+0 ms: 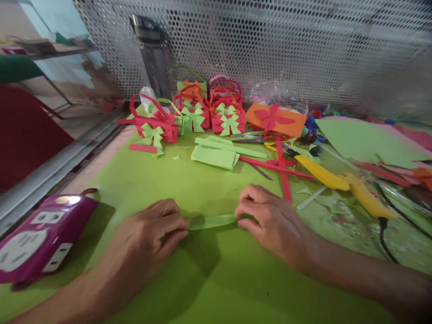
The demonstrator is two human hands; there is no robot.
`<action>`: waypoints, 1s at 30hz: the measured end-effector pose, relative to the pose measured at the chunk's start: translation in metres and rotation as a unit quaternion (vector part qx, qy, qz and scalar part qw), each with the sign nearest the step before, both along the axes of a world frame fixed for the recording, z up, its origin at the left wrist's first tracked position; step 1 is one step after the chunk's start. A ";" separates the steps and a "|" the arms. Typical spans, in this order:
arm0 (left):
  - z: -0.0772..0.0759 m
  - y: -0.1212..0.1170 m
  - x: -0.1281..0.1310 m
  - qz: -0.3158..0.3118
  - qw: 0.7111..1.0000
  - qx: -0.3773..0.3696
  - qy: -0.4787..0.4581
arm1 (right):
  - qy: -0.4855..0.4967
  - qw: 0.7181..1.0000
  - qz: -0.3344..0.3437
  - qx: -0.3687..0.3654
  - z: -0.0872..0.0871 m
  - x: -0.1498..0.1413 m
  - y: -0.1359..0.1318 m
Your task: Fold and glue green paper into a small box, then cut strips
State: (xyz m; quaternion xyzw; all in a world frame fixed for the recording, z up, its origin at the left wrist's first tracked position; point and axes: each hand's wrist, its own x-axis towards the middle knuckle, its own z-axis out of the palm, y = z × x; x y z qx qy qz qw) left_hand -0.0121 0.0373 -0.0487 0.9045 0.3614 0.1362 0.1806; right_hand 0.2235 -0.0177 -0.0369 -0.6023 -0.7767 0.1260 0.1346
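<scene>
Between my two hands a light green paper strip [212,222] is stretched, just over the green table surface [216,288]. My left hand [153,231] pinches its left end between thumb and fingers. The right end sits in the pinch of my right hand [273,220], whose fingers hide the tip. Beyond the hands lies a folded light green paper piece [214,155] with another green strip [232,147] across it. Red paper strips [283,173] cross each other to its right.
Small red paper bags [157,126] with green bows stand at the back near a dark bottle [155,63]. A purple power strip [50,229] is at left. To the right lie a yellow cutter [317,171], a yellow glue gun [367,195] with its cord, and an orange paper piece [297,126].
</scene>
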 end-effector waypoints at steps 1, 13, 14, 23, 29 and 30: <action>0.000 0.000 0.000 0.001 1.000 -0.002 0.002 | 0.003 1.000 -0.001 -0.004 0.000 0.000 0.001; -0.001 -0.004 0.009 0.068 0.996 -0.048 0.010 | 0.035 0.998 -0.038 -0.038 -0.004 -0.002 0.008; 0.000 -0.004 0.010 0.073 0.996 -0.039 0.015 | 0.033 0.998 -0.042 -0.039 -0.005 -0.002 0.009; 0.002 -0.009 0.019 0.107 0.993 0.016 0.049 | 0.020 0.998 -0.046 -0.031 -0.005 -0.005 0.010; 0.004 -0.009 0.020 0.108 0.991 0.007 0.082 | 0.018 0.998 -0.045 -0.034 -0.006 -0.005 0.009; 0.004 -0.009 0.020 0.106 0.991 0.005 0.085 | 0.018 0.998 -0.044 -0.034 -0.006 -0.005 0.009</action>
